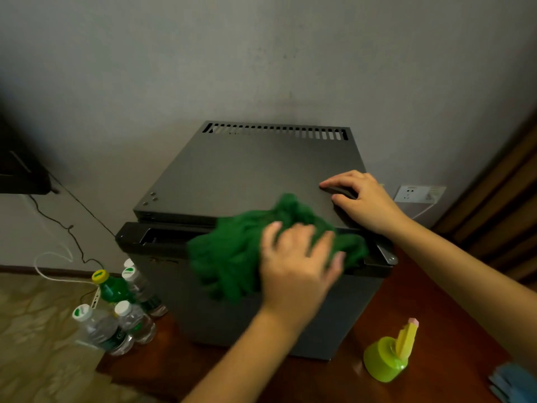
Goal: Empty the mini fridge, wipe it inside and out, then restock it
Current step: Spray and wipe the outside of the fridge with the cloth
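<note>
A dark grey mini fridge (250,173) stands against the wall with its door closed. My left hand (299,266) presses a crumpled green cloth (232,257) against the top front edge of the fridge door; the hand is blurred. My right hand (363,199) rests flat on the right side of the fridge top, fingers spread, holding nothing. Several clear water bottles (128,321) and a green soda bottle (112,287) with a yellow cap stand on the floor to the left of the fridge.
A lime green spray bottle (389,356) stands on the reddish wooden surface (436,315) at front right. A blue cloth (514,382) lies at the lower right corner. A wall socket (418,194) with a white cable sits right of the fridge. Cables trail on the left.
</note>
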Motion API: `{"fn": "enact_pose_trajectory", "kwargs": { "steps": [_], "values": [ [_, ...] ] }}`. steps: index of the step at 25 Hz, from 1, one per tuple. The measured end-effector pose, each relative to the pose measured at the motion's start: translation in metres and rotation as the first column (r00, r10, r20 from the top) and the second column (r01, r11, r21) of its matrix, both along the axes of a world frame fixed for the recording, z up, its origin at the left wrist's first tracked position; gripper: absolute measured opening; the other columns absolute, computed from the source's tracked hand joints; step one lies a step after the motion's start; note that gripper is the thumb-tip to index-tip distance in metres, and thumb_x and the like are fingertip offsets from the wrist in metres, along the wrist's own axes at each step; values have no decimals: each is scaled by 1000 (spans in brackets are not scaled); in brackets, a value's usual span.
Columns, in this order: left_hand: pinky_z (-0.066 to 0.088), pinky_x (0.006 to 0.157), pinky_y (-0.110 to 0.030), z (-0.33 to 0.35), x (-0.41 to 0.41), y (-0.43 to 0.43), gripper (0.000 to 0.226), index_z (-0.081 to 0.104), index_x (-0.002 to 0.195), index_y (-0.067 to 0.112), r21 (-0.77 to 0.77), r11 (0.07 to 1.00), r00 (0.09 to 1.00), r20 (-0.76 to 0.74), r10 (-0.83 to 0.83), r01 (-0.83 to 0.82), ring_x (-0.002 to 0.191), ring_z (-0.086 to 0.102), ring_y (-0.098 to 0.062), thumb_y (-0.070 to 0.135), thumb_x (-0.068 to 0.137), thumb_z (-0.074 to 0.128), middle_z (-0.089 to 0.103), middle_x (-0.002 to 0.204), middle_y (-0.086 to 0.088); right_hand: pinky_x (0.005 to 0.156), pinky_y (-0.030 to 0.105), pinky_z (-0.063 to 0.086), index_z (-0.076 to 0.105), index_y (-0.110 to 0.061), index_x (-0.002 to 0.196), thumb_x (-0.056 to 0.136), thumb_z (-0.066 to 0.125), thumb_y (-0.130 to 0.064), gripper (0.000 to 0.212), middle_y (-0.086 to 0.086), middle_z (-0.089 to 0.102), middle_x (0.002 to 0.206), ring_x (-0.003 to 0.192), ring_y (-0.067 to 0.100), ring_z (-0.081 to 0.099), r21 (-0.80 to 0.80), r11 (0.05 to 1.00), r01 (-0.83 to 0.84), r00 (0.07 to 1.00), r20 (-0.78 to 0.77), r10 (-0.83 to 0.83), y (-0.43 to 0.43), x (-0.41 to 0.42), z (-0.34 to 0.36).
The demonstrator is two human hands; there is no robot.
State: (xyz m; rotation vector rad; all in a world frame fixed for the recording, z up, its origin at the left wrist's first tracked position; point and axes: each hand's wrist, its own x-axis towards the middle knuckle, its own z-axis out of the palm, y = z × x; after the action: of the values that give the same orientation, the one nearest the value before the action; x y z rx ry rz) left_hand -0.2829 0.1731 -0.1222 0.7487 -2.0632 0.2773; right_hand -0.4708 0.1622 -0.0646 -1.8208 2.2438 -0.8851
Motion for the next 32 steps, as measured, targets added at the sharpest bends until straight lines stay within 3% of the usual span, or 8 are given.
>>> {"fn": "enact_pose_trajectory", "kwargs": {
  "steps": [2, 6, 9, 14, 18, 22, 27, 32],
  "values": [
    [32, 104, -41, -3, -27, 22, 27, 74, 97, 21, -21, 990, 990, 34, -138, 138, 100, 64, -21, 39, 88, 56, 69, 103, -4, 104, 42, 32, 65, -32, 114, 89, 59, -14, 31, -2, 58, 119, 117, 22, 44, 0, 1000, -12, 1000, 3, 12, 0, -1, 0],
    [33, 106, -42, 4, -20, 13, 28, 72, 98, 20, -21, 975, 971, 101, -218, 222, 105, 62, -20, 40, 89, 56, 68, 106, -4, 104, 45, 33, 66, -30, 114, 90, 58, -14, 30, -1, 59, 118, 117, 22, 44, -24, 999, -38, 999, -9, 37, 2, -3, -1],
    [34, 105, -43, 11, 5, -7, 25, 72, 91, 20, 7, 973, 959, 169, -230, 232, 102, 62, -20, 40, 86, 58, 67, 105, -5, 105, 45, 33, 65, -33, 114, 89, 57, -16, 31, -2, 58, 118, 118, 23, 44, -18, 999, -35, 999, -22, 35, 1, -2, -1],
    [22, 108, -49, 28, 18, -12, 31, 71, 98, 28, 160, 965, 898, 360, -254, 209, 108, 53, -20, 47, 86, 50, 58, 112, -1, 104, 41, 31, 62, -38, 116, 90, 55, -18, 34, -2, 55, 120, 119, 21, 40, 23, 1000, -6, 998, -55, 8, 0, 0, 1],
    [23, 107, -57, 43, 1, -11, 25, 72, 98, 26, 235, 931, 828, 433, -357, 279, 111, 48, -26, 44, 84, 64, 54, 113, -3, 103, 40, 30, 62, -37, 117, 91, 53, -17, 35, -2, 54, 119, 118, 20, 40, 35, 999, -10, 998, -67, 12, 1, 1, 2],
    [22, 109, -48, 38, 36, -36, 31, 67, 109, 32, 145, 943, 798, 504, -330, 298, 117, 49, -22, 47, 84, 57, 54, 122, -1, 102, 38, 29, 62, -36, 118, 92, 54, -17, 33, -3, 55, 119, 118, 19, 41, 28, 999, -29, 998, -52, 31, 3, 2, 3],
    [23, 109, -43, 33, 150, -105, 42, 63, 117, 33, 133, 977, 841, 499, -210, 165, 120, 53, -22, 55, 91, 39, 59, 126, -3, 105, 39, 30, 60, -41, 115, 93, 53, -19, 31, -8, 53, 119, 117, 16, 40, 37, 999, -37, 999, -38, 39, 4, 2, 3],
    [32, 103, -48, 20, 200, -134, 46, 73, 95, 18, -14, 997, 909, 411, -67, 80, 110, 61, -25, 48, 97, 39, 67, 114, -7, 104, 35, 29, 60, -41, 111, 91, 57, -16, 32, -4, 55, 119, 118, 19, 41, 20, 999, -29, 999, -16, 29, 3, 2, 3]
  ]
}}
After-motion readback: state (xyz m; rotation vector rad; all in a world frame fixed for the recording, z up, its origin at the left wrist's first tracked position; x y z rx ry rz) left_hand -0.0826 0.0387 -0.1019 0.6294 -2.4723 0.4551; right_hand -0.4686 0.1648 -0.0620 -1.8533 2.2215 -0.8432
